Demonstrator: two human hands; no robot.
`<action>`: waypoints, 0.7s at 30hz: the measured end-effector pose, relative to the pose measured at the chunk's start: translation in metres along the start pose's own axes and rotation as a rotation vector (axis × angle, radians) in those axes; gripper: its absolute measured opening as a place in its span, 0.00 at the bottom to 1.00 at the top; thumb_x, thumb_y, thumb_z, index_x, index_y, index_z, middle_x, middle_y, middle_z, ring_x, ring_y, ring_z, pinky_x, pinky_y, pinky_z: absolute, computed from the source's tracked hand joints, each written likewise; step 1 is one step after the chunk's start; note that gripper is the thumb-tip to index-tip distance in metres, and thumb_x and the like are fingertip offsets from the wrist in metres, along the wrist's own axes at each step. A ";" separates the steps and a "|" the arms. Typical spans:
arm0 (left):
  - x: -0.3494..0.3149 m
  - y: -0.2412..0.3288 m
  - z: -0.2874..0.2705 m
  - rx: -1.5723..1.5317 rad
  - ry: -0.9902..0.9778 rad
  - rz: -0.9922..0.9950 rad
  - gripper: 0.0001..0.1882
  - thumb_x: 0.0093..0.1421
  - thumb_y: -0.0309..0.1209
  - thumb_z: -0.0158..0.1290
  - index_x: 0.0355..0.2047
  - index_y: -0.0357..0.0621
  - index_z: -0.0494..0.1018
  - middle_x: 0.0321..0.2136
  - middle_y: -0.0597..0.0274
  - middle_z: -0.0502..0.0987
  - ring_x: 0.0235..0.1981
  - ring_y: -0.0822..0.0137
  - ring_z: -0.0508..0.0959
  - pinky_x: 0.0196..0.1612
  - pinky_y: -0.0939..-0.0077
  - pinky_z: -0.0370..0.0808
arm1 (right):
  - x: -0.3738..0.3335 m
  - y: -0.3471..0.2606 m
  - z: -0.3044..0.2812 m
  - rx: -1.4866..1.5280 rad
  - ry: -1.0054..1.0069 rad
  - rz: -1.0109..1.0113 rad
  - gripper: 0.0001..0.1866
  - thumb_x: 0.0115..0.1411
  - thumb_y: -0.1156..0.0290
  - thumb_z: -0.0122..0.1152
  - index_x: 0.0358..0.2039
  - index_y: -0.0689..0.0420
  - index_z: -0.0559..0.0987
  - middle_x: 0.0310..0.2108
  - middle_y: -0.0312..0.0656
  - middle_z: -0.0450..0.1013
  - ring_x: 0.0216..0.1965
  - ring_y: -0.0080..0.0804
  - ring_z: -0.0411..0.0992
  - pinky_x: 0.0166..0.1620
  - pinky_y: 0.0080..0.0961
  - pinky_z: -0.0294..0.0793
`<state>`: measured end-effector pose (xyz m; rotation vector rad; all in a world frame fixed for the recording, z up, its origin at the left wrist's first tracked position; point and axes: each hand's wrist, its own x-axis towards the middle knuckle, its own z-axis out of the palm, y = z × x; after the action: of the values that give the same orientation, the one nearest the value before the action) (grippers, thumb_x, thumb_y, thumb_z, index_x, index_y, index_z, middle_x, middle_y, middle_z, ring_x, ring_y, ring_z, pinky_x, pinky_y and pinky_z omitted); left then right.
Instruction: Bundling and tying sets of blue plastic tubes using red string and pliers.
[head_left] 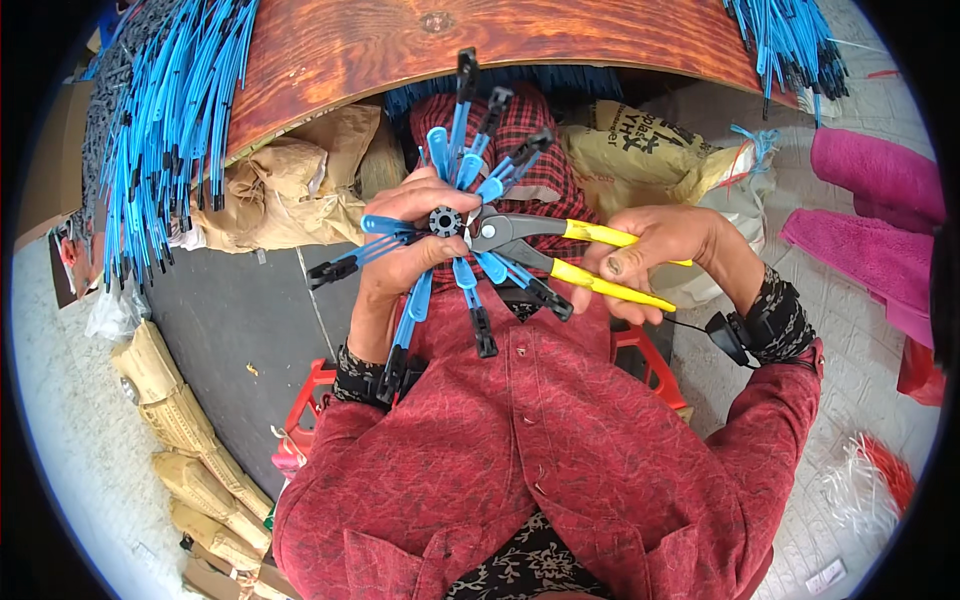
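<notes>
My left hand (415, 215) is closed around a round black hub (445, 222) with several blue plastic arms spreading out from it like spokes. Black clip-like ends (485, 330) sit on the tips of the arms. In my right hand (655, 250) is a pair of pliers (610, 285) with yellow handles, the handles spread apart and the fingers wrapped about them. The dark jaws of the pliers (490, 232) reach the right side of the hub, beside my left thumb and fingertips. What lies between the jaws is too small to make out.
A curved wooden tabletop (480, 45) stands ahead, with bundles of blue strips (180, 130) at its left and more blue strips (790, 50) at its right. Sacks (640, 150) lie underneath. Magenta cloths (870, 230) are at right, and wrapped tan bundles (185, 430) at left.
</notes>
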<state>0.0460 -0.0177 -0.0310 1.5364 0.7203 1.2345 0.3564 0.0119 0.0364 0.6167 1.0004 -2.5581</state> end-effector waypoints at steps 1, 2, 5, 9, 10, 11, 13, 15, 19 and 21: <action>0.000 0.001 0.000 0.000 0.000 -0.001 0.28 0.44 0.47 0.72 0.39 0.38 0.83 0.27 0.60 0.81 0.28 0.67 0.73 0.33 0.71 0.67 | 0.000 -0.001 0.002 0.001 -0.001 0.000 0.34 0.66 0.45 0.56 0.53 0.67 0.75 0.29 0.49 0.79 0.24 0.33 0.79 0.27 0.24 0.78; 0.000 0.002 -0.001 0.002 -0.010 -0.021 0.28 0.44 0.47 0.72 0.39 0.38 0.83 0.27 0.60 0.82 0.28 0.67 0.73 0.33 0.71 0.67 | 0.000 -0.002 0.005 -0.030 0.031 -0.009 0.32 0.67 0.45 0.55 0.52 0.65 0.77 0.28 0.47 0.79 0.24 0.32 0.80 0.28 0.23 0.79; 0.003 0.002 -0.003 0.014 -0.030 -0.038 0.28 0.43 0.47 0.72 0.38 0.38 0.83 0.28 0.60 0.82 0.28 0.67 0.72 0.33 0.71 0.67 | -0.004 -0.009 0.016 -0.112 0.146 -0.011 0.30 0.68 0.45 0.53 0.52 0.63 0.78 0.27 0.45 0.78 0.25 0.32 0.80 0.29 0.23 0.80; 0.005 0.003 -0.006 0.029 -0.070 -0.036 0.28 0.43 0.47 0.72 0.38 0.37 0.83 0.28 0.60 0.82 0.28 0.66 0.73 0.33 0.71 0.68 | -0.009 -0.013 0.040 -0.066 0.275 0.012 0.27 0.70 0.48 0.51 0.49 0.63 0.78 0.25 0.41 0.77 0.24 0.29 0.78 0.28 0.22 0.78; 0.005 0.003 -0.008 0.029 -0.071 -0.037 0.28 0.43 0.47 0.72 0.38 0.37 0.83 0.28 0.60 0.82 0.28 0.66 0.73 0.33 0.71 0.68 | -0.010 -0.017 0.047 -0.065 0.274 0.010 0.27 0.70 0.48 0.51 0.49 0.63 0.78 0.25 0.41 0.77 0.24 0.29 0.78 0.28 0.22 0.78; 0.003 0.004 -0.009 0.011 -0.068 -0.060 0.28 0.42 0.46 0.72 0.38 0.38 0.83 0.28 0.60 0.82 0.28 0.66 0.74 0.33 0.70 0.68 | -0.011 -0.023 0.055 -0.063 0.293 0.036 0.27 0.71 0.49 0.51 0.48 0.64 0.78 0.24 0.41 0.76 0.24 0.28 0.78 0.27 0.23 0.77; 0.000 0.005 -0.012 0.024 -0.070 -0.080 0.27 0.41 0.44 0.72 0.38 0.38 0.83 0.29 0.60 0.83 0.29 0.65 0.75 0.34 0.70 0.69 | -0.009 -0.023 0.064 -0.082 0.338 0.025 0.26 0.72 0.50 0.49 0.44 0.64 0.79 0.21 0.38 0.74 0.21 0.25 0.76 0.23 0.23 0.74; -0.002 0.007 -0.010 0.039 -0.058 -0.094 0.26 0.41 0.42 0.72 0.37 0.38 0.83 0.29 0.59 0.83 0.29 0.65 0.75 0.34 0.70 0.69 | -0.007 -0.018 0.067 -0.128 0.372 0.019 0.25 0.72 0.51 0.49 0.43 0.63 0.78 0.20 0.37 0.73 0.21 0.25 0.76 0.23 0.23 0.74; 0.001 0.009 -0.008 0.029 -0.034 -0.074 0.23 0.40 0.36 0.72 0.37 0.38 0.83 0.29 0.58 0.83 0.29 0.64 0.76 0.34 0.70 0.70 | -0.007 -0.010 0.070 -0.398 0.572 -0.031 0.22 0.72 0.52 0.48 0.39 0.62 0.77 0.19 0.35 0.72 0.20 0.25 0.75 0.23 0.24 0.73; 0.001 0.010 -0.006 0.067 -0.041 -0.041 0.23 0.40 0.34 0.72 0.38 0.38 0.83 0.29 0.58 0.83 0.29 0.64 0.76 0.34 0.70 0.70 | -0.010 -0.017 0.072 -0.510 0.611 -0.011 0.21 0.71 0.54 0.51 0.37 0.62 0.77 0.20 0.38 0.73 0.20 0.29 0.74 0.25 0.29 0.72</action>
<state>0.0391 -0.0184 -0.0211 1.5893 0.7689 1.1555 0.3375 -0.0246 0.0985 1.2573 1.7665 -2.0049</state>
